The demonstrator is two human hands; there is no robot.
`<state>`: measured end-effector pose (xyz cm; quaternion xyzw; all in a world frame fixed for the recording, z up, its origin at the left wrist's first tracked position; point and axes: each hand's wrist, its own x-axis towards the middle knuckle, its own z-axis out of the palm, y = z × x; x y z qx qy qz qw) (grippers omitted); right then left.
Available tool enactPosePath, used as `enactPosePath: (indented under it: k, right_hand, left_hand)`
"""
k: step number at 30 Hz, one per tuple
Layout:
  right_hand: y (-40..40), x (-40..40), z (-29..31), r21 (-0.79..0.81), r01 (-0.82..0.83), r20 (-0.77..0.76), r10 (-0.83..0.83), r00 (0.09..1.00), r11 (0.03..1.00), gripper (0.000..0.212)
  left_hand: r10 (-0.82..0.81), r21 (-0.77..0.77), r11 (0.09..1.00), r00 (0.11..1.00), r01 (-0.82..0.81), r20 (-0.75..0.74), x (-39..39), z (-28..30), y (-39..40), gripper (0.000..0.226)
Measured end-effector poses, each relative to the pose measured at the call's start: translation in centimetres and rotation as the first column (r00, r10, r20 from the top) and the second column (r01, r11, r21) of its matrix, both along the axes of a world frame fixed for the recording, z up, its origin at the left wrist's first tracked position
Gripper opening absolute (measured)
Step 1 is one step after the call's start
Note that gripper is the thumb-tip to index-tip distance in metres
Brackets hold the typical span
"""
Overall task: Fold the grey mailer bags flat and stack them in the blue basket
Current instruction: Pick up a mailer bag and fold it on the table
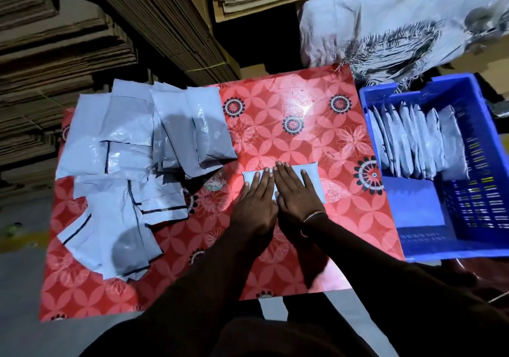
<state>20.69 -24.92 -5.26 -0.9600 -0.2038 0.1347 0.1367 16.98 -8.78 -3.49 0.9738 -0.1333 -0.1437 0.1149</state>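
Observation:
A folded grey mailer bag (314, 173) lies on the red flowered table (275, 114) near its middle. My left hand (257, 199) and my right hand (296, 194) press flat on it side by side, fingers straight. A loose pile of unfolded grey mailer bags (132, 147) covers the table's left half. The blue basket (429, 208) stands at the table's right edge, with several folded grey bags (413, 144) standing on edge in a row in its far half.
Stacks of flat cardboard (82, 40) rise behind the table on the left and at the back. A large white plastic sack (399, 23) sits behind the basket. The table's near edge runs just in front of my forearms.

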Motion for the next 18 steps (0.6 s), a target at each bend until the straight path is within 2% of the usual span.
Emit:
enactPosePath:
  k: [5, 10, 18]
  right_hand:
    - [-0.2, 0.1, -0.7, 0.0, 0.002, -0.017, -0.002, 1.0, 1.0, 0.066]
    - [-0.8, 0.1, -1.1, 0.007, -0.022, -0.024, 0.022, 0.999, 1.0, 0.065]
    - [-3.4, -0.4, -0.4, 0.042, 0.037, -0.02, -0.036, 0.999, 0.998, 0.064]
  left_hand:
    - [0.027, -0.011, 1.0, 1.0, -0.027, -0.003, -0.1, -0.4, 0.1, 0.065]
    - [0.01, -0.036, 0.999, 0.997, -0.007, 0.082, -1.1, 0.6, 0.3, 0.061]
    - [0.064, -0.057, 0.996, 0.998, -0.064, 0.0, -1.2, 0.2, 0.3, 0.054]
